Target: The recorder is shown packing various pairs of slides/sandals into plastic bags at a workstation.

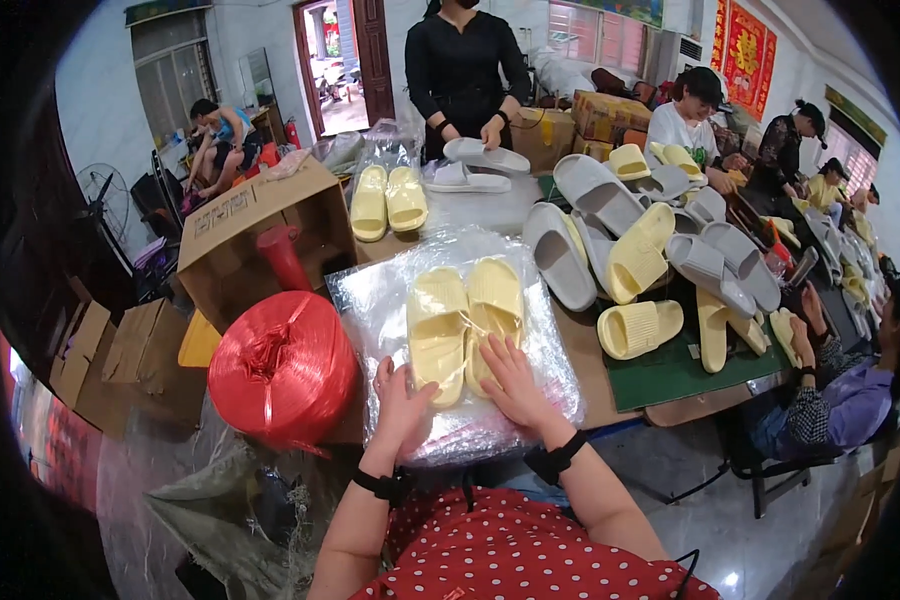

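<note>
A pair of pale yellow slide slippers (437, 330) lies side by side, toes away from me, on a stack of shiny clear plastic bags (550, 375). Glare on the plastic leaves it unclear whether the pair is on top of a bag or inside one. A thin white strand crosses between the two slippers. My left hand (402, 405) rests beside the heel of the left slipper, thumb apart from the fingers and touching its edge. Fingers spread, my right hand (515, 382) lies over the heel of the right slipper. Each wrist wears a black band.
To my left sit a large red roll of plastic twine (282, 368) and an open cardboard box (260, 215). Grey and yellow slippers (595, 205) pile up on the right, partly over a green mat (660, 385). Across the table, a person in black (467, 75) handles grey slippers.
</note>
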{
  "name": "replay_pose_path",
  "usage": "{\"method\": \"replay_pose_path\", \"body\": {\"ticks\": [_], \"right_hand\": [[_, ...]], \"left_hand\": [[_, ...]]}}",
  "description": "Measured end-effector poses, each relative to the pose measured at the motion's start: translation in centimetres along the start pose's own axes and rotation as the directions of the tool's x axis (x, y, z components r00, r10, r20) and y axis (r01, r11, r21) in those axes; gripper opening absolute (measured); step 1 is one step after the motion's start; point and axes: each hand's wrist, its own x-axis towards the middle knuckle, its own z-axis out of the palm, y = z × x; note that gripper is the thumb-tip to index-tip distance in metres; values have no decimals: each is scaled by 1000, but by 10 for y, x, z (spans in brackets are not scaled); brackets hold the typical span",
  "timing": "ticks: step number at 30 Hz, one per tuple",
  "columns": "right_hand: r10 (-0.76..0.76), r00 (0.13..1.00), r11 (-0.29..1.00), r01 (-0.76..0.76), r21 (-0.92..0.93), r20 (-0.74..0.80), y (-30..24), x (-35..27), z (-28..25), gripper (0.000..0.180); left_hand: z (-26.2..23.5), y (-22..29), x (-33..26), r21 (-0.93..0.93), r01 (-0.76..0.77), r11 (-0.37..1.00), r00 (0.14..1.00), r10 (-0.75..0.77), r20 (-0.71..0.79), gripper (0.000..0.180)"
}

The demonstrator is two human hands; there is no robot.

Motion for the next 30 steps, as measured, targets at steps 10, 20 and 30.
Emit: {"method": "replay_pose_path", "body": {"ticks": [10,20,30], "right_hand": [[-26,969,971,82,224,-244,-9,-8,-24,81],[371,743,803,46,595,-558,-53,-19,-47,103],[468,863,403,-18,915,-189,-87,-9,-73,44]], "left_hand": [[-22,67,-13,-394,48,918,996,-17,84,62],[-39,97,-40,-896,238,374,971,-71,229,54],[-57,94,-65,-950,231,212,973,-25,231,65]]}}
